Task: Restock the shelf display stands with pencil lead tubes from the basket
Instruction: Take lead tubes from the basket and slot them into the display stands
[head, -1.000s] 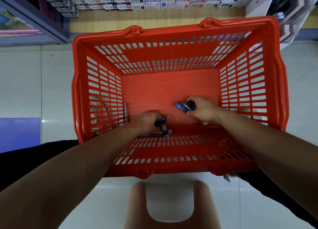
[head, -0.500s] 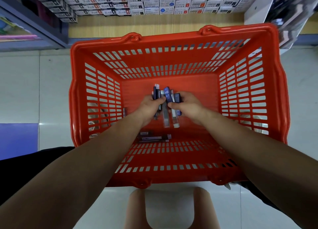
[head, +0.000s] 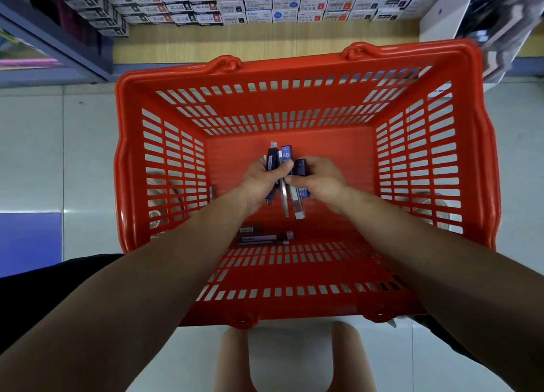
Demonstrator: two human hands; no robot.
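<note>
**Two hands, one bundle, lying near-to-far in the basket**

The left hand (head: 265, 179) and the right hand (head: 319, 181) met over the middle of the basket (head: 294, 67) floor. Each had its fingers curled round the same bundle of pencil lead tubes (head: 286, 155). The bundle sat between the two palms, so neither hand was the nearer one. Its long axis ran from the basket's near wall toward its far wall. The dark capped ends pointed at the far wall and the clear ends stuck out toward the near wall.

A few loose tubes (head: 259, 235) lay crosswise on the floor by the near wall, closer to the left forearm. Beyond the far rim stood shelf boxes (head: 259, 3).

The lift would probably go up and over that far rim, along the bundle's own axis. The clear ends looked likeliest to slip.
</note>
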